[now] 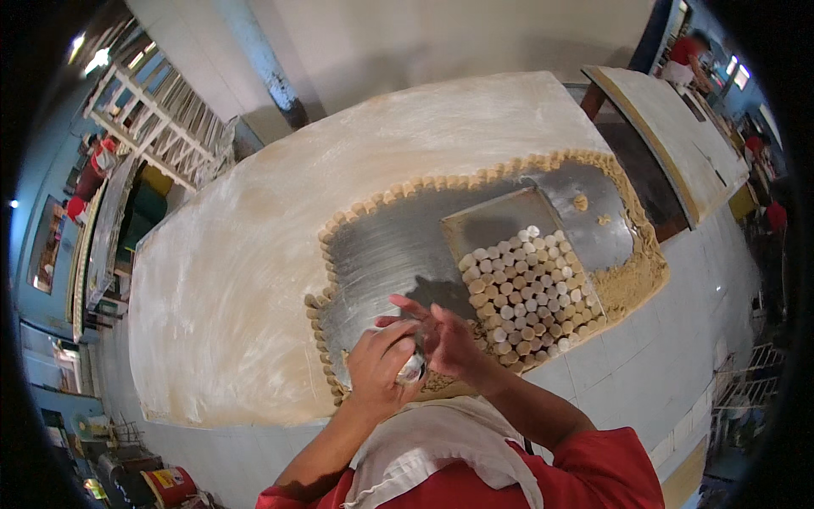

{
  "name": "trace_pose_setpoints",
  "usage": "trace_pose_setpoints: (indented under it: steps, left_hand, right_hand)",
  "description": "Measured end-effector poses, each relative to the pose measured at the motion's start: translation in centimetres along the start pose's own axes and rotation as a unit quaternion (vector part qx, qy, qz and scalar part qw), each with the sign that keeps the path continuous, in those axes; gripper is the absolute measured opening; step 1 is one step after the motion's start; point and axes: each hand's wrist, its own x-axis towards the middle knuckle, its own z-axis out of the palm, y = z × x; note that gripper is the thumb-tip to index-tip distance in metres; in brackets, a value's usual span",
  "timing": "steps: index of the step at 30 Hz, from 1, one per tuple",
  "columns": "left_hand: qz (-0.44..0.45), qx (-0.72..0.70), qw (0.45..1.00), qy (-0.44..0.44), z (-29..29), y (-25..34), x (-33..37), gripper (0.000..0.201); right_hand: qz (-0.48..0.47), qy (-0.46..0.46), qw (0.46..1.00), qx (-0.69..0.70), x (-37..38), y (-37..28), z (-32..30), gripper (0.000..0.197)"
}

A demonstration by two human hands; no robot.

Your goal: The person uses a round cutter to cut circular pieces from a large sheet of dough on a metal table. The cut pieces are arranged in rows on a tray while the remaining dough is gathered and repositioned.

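Note:
My left hand is closed around a small, shiny, round metal thing, perhaps a mould; its full shape is hidden. Close against it, my right hand has its fingers apart, and I see nothing held in it. Both hands are above the near edge of a grey metal sheet. To their right, a shallow rectangular tray holds several rows of small, round, pale dough pieces, packed tightly in its near part.
Crumbly tan dough borders the sheet's right side, with scalloped edges at the far and left sides. Two small dough lumps lie beyond the tray. The large pale table extends left and far. Wooden racks and other people stand farther off.

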Motion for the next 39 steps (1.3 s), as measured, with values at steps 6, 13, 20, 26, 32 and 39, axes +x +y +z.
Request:
trace_pose_setpoints:
  steps: [6, 13, 20, 26, 32, 39]
  left_hand:
    - [-0.055, -0.054, 0.987, 0.141, 0.7, 1.9, 2.9, 0.064]
    - [-0.383, -0.124, 0.914, 0.052, -1.1, 1.0, -2.1, 0.052]
    - [-0.559, -0.152, 0.811, 0.083, 0.1, 3.6, -11.2, 0.041]
    - [-0.520, -0.095, 0.841, 0.116, -0.6, 3.0, -10.3, 0.041]
    - [-0.548, -0.125, 0.820, 0.103, -1.1, 3.3, -9.6, 0.045]
    - [-0.549, -0.125, 0.821, 0.096, -1.4, 2.9, -10.0, 0.046]
  right_hand:
    - [-0.048, -0.065, 0.979, 0.186, -1.0, -1.4, -1.9, 0.054]
    - [-0.159, 0.123, 0.977, -0.073, -8.3, -7.2, -5.9, 0.055]
    - [-0.107, 0.237, 0.870, -0.420, -10.5, -34.1, -11.6, 0.070]
    - [0.094, 0.311, 0.528, -0.785, -7.1, -42.0, -16.3, 0.064]
    - [0.133, 0.223, 0.363, -0.895, -5.0, -44.1, -18.7, 0.055]
    - [0.220, 0.246, 0.376, -0.866, -6.5, -46.0, -18.4, 0.033]
